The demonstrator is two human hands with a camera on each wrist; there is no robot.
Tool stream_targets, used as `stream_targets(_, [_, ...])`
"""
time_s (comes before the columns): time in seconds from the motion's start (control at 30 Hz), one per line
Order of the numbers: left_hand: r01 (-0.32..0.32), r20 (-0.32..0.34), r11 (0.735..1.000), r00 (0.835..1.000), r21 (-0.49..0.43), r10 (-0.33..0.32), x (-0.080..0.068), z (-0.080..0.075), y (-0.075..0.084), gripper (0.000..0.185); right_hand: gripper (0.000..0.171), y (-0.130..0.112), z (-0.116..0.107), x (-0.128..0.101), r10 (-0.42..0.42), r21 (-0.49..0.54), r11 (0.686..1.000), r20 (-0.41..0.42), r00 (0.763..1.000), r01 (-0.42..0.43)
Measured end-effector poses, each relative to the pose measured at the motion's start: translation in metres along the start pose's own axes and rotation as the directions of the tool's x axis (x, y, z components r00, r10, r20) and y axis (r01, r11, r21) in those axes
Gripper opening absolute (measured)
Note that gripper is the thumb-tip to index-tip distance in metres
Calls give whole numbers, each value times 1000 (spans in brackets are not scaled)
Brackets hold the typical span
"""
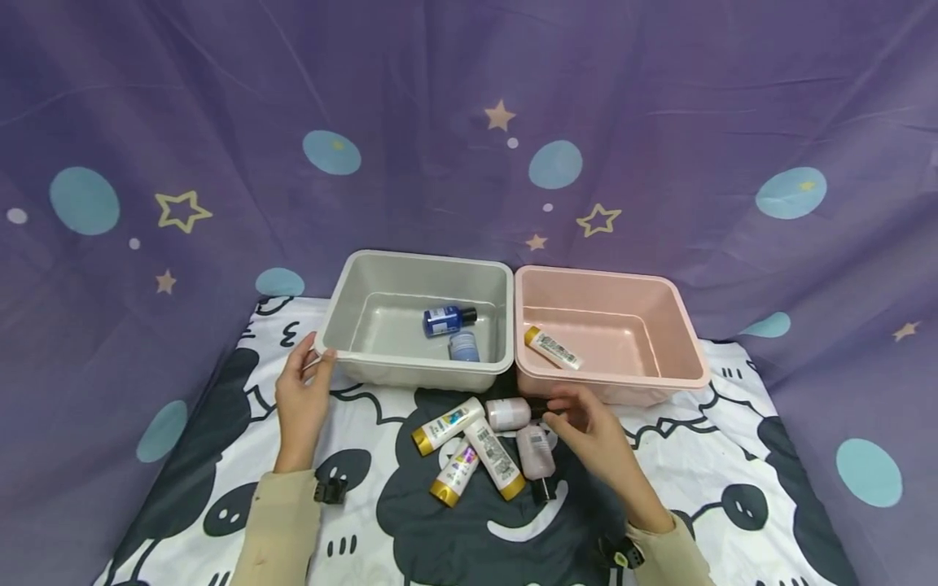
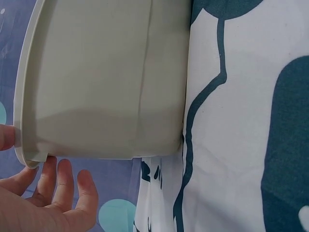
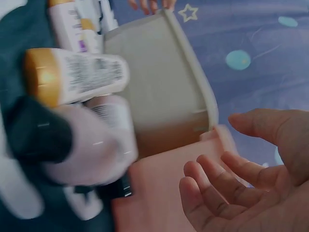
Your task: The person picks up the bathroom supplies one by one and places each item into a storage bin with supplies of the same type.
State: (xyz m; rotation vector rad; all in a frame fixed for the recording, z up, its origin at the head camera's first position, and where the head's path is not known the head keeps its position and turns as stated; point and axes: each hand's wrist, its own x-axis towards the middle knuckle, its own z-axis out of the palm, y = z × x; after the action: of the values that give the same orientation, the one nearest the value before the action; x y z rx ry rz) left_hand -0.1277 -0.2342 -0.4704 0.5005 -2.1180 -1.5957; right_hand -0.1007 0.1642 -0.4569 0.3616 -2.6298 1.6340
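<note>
My left hand point(image 1: 303, 403) grips the front-left corner of a grey plastic bin point(image 1: 410, 370), thumb at the rim and fingertips beneath the lip in the left wrist view. The right hand point(image 1: 589, 427) holds nothing; its fingers are spread in the right wrist view. In the head view it hovers beside the black cap of a pale pink bottle point(image 1: 508, 413) lying on its side. A second pale pink bottle point(image 1: 536, 452) with a black cap lies just left of that hand. White tubes with gold caps point(image 1: 495, 458) lie heaped against the bottles.
Inside the grey bin are a dark blue bottle point(image 1: 441, 321) and a light blue bottle point(image 1: 463, 347). A pink bin point(image 1: 615, 381) adjoins it on the right, with one gold-capped tube point(image 1: 554, 350) inside. A purple curtain point(image 1: 440, 98) hangs behind the patterned cloth point(image 1: 352, 537).
</note>
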Motion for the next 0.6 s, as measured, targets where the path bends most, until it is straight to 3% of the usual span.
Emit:
stream_targets(0.3, [2,1,1000,1000,-27,-2,2,2,0,56,40,34,15,-16,199,-52,979,-7,980,-199])
stream_targets(0.6, [16,-5,1000,1000,-16,-16,1,1,-1,56,47,55,31,-23,259,-56,965,37,965,-257])
